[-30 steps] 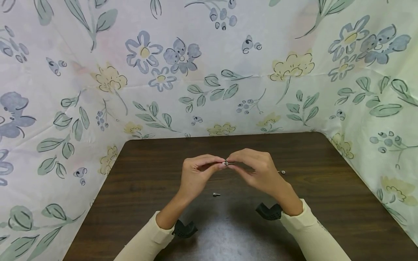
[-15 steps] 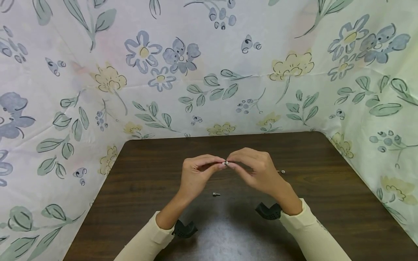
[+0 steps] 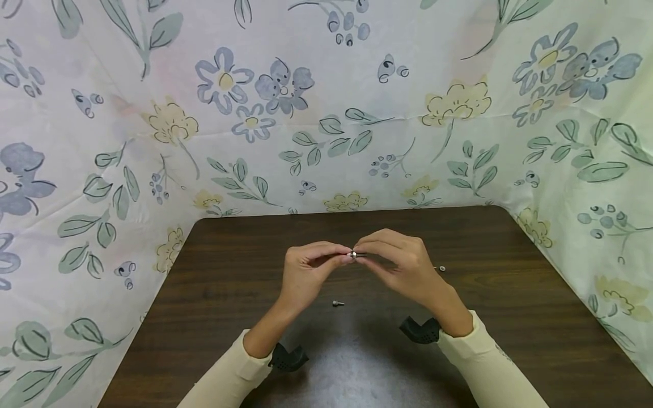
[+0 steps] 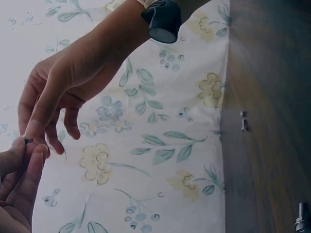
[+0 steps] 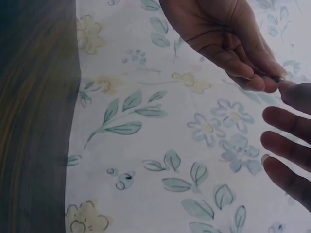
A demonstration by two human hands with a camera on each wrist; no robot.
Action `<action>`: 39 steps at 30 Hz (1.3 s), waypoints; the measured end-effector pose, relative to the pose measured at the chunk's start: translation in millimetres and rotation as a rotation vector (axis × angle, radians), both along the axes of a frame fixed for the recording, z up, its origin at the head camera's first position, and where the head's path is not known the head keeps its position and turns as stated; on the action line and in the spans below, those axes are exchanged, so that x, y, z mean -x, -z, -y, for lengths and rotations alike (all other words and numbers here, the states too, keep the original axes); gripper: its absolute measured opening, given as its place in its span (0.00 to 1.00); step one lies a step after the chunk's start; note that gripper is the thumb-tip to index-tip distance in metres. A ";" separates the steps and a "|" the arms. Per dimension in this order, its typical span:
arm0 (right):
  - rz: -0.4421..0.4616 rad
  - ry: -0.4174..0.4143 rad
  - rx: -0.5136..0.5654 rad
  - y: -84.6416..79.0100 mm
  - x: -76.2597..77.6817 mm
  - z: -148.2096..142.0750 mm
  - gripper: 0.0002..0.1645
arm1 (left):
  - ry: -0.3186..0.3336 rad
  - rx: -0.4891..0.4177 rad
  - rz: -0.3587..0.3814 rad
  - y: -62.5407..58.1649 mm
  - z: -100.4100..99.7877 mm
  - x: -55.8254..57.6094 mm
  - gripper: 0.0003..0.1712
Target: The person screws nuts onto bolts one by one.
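In the head view, both hands meet above the middle of the table. My left hand pinches a small metal bolt at its left end, between thumb and index finger. Thumb and index finger of my right hand pinch a small nut on that bolt, whose thin shank points right. Fingertips hide most of both parts. The right wrist view has the other right-hand fingers spread away from the bolt. In the left wrist view, the fingertips of both hands touch around the small part.
Another bolt lies on the dark wooden table below the hands. It carries a nut or washers in the left wrist view. A loose nut and bolt lie farther right. Floral cloth hangs behind and at the sides.
The right index finger has lifted slightly and shifted at the nut, and more of the bolt's shank shows than half a second ago. The left hand has stayed still.
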State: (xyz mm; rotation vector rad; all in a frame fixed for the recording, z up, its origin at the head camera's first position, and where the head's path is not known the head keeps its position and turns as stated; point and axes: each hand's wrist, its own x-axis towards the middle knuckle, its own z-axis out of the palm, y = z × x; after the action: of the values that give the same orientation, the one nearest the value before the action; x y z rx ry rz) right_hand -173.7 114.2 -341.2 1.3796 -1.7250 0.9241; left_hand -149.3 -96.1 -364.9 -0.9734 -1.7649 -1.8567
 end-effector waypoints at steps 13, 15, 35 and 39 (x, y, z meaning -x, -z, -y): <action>0.067 0.046 -0.020 2.2 -1.7 0.3 0.13 | 0.006 -0.007 0.000 0.2 0.2 0.9 0.08; 0.053 0.036 -0.007 1.1 -1.9 0.4 0.13 | 0.006 -0.006 -0.002 0.4 0.3 1.2 0.08; 0.043 0.042 -0.024 2.1 -1.4 1.2 0.12 | 0.010 -0.005 0.006 0.4 0.9 0.6 0.08; 0.066 0.053 -0.023 2.7 -1.8 1.3 0.14 | 0.006 -0.004 -0.001 1.2 0.8 1.4 0.08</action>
State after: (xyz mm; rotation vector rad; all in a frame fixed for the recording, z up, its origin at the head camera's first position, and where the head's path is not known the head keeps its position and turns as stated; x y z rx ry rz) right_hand -171.9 112.8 -343.9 1.3256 -1.8179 0.9322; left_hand -150.6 -96.9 -366.1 -0.9791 -1.7590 -1.8619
